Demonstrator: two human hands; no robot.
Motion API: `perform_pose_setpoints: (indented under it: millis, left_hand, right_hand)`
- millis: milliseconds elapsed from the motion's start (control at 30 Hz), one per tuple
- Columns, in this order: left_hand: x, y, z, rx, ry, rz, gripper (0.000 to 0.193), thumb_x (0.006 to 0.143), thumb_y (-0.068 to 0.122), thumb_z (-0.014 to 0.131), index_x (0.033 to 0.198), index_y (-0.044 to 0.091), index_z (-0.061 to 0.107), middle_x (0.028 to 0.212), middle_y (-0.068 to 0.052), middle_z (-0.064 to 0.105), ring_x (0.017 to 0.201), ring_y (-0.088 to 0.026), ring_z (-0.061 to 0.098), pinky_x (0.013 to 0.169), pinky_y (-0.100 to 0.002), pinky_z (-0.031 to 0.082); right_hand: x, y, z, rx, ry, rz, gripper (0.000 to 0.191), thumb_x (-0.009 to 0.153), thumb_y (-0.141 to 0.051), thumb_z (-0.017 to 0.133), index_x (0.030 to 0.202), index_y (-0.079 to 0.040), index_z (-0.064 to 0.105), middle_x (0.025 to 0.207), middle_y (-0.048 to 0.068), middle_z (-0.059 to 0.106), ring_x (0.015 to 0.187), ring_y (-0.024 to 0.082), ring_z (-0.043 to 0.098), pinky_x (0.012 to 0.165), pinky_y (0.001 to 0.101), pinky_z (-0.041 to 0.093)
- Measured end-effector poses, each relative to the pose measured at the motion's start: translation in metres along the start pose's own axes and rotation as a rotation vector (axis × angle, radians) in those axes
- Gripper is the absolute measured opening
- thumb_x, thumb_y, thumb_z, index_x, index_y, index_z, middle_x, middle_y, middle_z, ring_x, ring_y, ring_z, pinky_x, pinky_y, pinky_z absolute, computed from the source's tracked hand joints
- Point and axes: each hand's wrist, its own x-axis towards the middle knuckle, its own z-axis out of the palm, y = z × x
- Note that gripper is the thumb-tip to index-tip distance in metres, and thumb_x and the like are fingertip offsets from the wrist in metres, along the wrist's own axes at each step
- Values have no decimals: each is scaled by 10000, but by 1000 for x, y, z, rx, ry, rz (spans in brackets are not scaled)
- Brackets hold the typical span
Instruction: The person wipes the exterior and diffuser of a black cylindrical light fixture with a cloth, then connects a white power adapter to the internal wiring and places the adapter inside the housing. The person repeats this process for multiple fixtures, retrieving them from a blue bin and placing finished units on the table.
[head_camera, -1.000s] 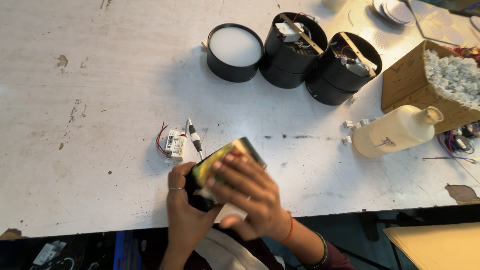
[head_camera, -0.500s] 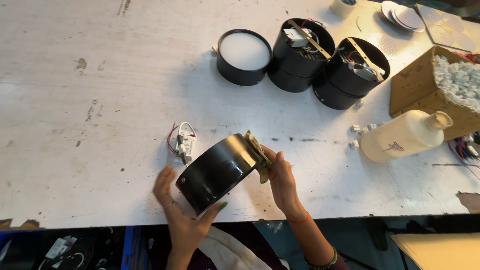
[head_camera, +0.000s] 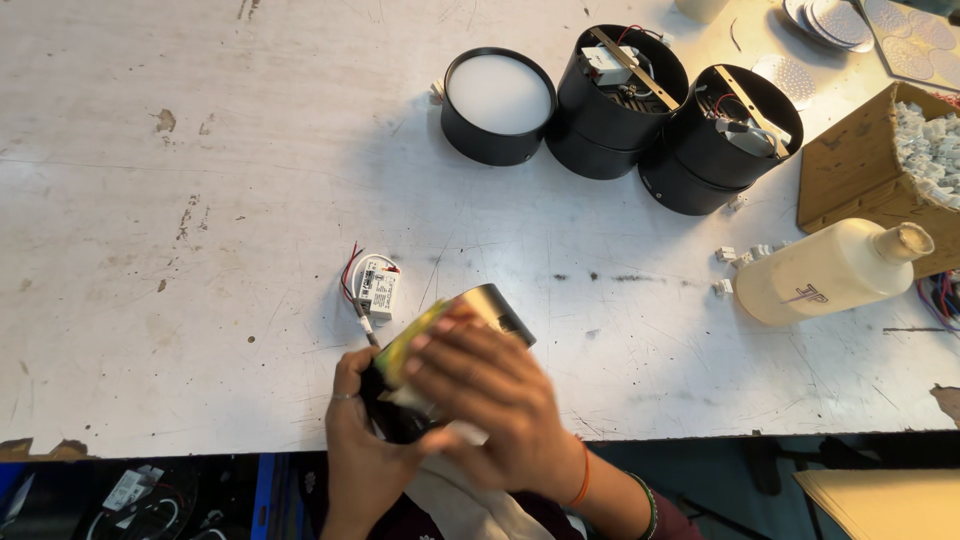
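Note:
At the table's near edge both hands grip a black cylindrical lamp housing (head_camera: 492, 306). My left hand (head_camera: 358, 450) clasps it from below on the left. My right hand (head_camera: 492, 400) lies over its top, pressing a yellow-green cloth or pad (head_camera: 412, 342) against it. Most of the housing is hidden by the fingers. A small white driver module (head_camera: 378, 286) with red and black wires lies on the table just beyond my left hand.
Three black round lamp housings stand at the back: one with a white diffuser (head_camera: 497, 105), two open ones showing wiring (head_camera: 620, 95) (head_camera: 722, 135). A cream plastic bottle (head_camera: 830, 272) lies at the right by a cardboard box (head_camera: 860, 165) of white parts. Small white connectors (head_camera: 735, 262) are scattered nearby.
The housing has been turned and drawn closer to me. My right hand has moved from its right end onto its top, now covering it with the yellow-green cloth.

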Motion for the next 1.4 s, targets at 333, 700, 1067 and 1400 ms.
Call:
perform_pose_setpoints:
  millis: [333, 700, 1067, 1400]
  left_hand:
    - [-24, -67, -3, -352, 114, 198, 819, 663, -108, 830, 1354, -2, 402, 1239, -132, 544, 1129, -186, 604, 961, -336, 557]
    - [-24, -51, 37, -604, 337, 9, 699, 734, -26, 821, 1329, -19, 454, 1209, -149, 607, 1101, -192, 623, 971, -327, 525]
    - [6, -36, 109, -699, 265, -547, 726, 680, 72, 846, 1290, -7, 460, 1207, -190, 620, 1109, -223, 635, 998, -366, 510]
    - [31, -39, 126, -680, 44, -537, 793, 743, 262, 797, 1406, 17, 439, 1347, -128, 575, 1264, -214, 541, 1084, -372, 416]
  right_hand:
    - [-65, 74, 50, 1102, 258, 941, 690, 1041, -611, 341, 1252, -29, 644, 1147, 151, 697, 1103, 262, 647, 1003, 410, 525]
    - [-99, 78, 39, 1090, 50, 1040, 430, 898, -321, 640, 1161, 19, 633, 947, 114, 730, 863, 179, 740, 813, 315, 620]
    - [-132, 103, -19, 757, 426, 1186, 456, 901, -200, 630, 1289, 39, 614, 1039, 187, 739, 867, 201, 753, 745, 321, 632]
    - [-118, 117, -28, 568, 470, 914, 494, 943, -111, 647, 1389, 69, 538, 1172, 171, 694, 1052, 187, 690, 877, 299, 579]
